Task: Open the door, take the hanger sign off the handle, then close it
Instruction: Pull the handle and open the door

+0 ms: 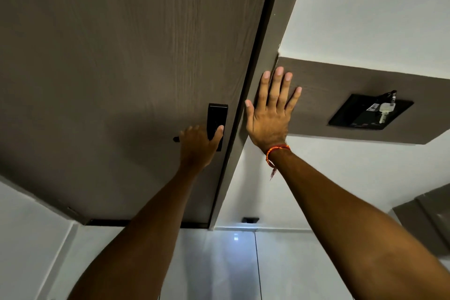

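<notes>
Gripping the door handle, the left hand has its fingers curled around the lever; only the lever's dark tip shows past the knuckles on the left. Thumb lies up along the black lock plate, which sits on the door's right side, close to the edge.

Door: grey-brown wood grain, fills the upper left of the view. Dark seam runs between its right edge and the door frame. Whether the door is fully shut or just ajar, cannot tell from this angle.

Right hand is flat against the frame, just right of the lock plate, palm to the surface. Fingers straight and spread apart, thumb out to the left, little finger splayed right. Nothing held. Orange thread bracelet on that wrist, loose end hanging down.

Further right on the wall, a matching wood-grain panel carries a black card holder with a key and tag hanging at it. Well apart from both hands.

Hanger sign: not visible on this side of the door; nothing hangs from the part of the handle that shows.

Near foreground: both bare forearms reaching up and away, pale tiled floor below, small black doorstop at the wall base.
</notes>
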{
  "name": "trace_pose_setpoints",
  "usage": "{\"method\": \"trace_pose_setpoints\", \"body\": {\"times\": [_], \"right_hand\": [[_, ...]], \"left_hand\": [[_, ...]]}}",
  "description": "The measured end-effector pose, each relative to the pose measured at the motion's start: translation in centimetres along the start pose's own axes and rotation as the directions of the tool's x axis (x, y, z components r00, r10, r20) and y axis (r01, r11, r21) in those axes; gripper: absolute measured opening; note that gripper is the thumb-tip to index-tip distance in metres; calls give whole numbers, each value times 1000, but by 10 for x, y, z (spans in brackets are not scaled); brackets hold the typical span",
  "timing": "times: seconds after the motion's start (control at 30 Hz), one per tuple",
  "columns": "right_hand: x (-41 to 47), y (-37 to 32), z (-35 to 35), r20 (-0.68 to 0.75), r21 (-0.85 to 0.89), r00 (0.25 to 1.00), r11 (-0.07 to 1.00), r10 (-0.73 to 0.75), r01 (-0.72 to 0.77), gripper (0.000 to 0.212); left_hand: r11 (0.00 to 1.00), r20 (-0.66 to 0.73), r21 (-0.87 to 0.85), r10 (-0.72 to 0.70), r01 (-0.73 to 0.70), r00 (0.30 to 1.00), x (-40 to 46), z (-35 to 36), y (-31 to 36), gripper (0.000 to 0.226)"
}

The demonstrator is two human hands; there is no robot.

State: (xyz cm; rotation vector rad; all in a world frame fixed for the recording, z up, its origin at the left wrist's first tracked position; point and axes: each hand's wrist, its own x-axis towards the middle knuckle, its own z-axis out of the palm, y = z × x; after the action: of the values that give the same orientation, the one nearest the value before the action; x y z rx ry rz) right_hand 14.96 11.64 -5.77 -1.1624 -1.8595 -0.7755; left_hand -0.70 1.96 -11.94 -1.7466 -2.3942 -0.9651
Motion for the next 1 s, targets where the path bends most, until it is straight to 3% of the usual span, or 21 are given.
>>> {"method": "trace_pose_setpoints", "body": {"times": [0.1,0.23,0.4,0.67,0.83,0.93,1.0], "right_hand": [[-1,2,11,-76,10,997,1000,-5,6,83],[-2,2,19,-122,22,992,999,-24,26,78],[-1,3,24,-150,32,988,999,-24,29,78],[1,1,12,-94,-2,995,999,-36,36,73],[1,-1,-9,-39,-7,999,999,-36,36,66],[4,3,-24,-9,33,998,998,-59,60,66],[5,8,-30,10,77,996,993,-90,89,66]], "left_hand": [[975,-88,-218,-61,40,994,1,14,-3,45],[836,-159,-534,-248,129,956,-5,32,6,49],[695,-118,-689,-386,205,915,-8,44,6,48],[663,-34,-710,-371,238,928,-30,36,2,57],[730,36,-639,-285,241,958,-48,20,0,63],[900,14,-379,-226,215,974,-54,-1,-1,63],[949,40,-193,-247,250,968,-64,-18,8,64]]}}
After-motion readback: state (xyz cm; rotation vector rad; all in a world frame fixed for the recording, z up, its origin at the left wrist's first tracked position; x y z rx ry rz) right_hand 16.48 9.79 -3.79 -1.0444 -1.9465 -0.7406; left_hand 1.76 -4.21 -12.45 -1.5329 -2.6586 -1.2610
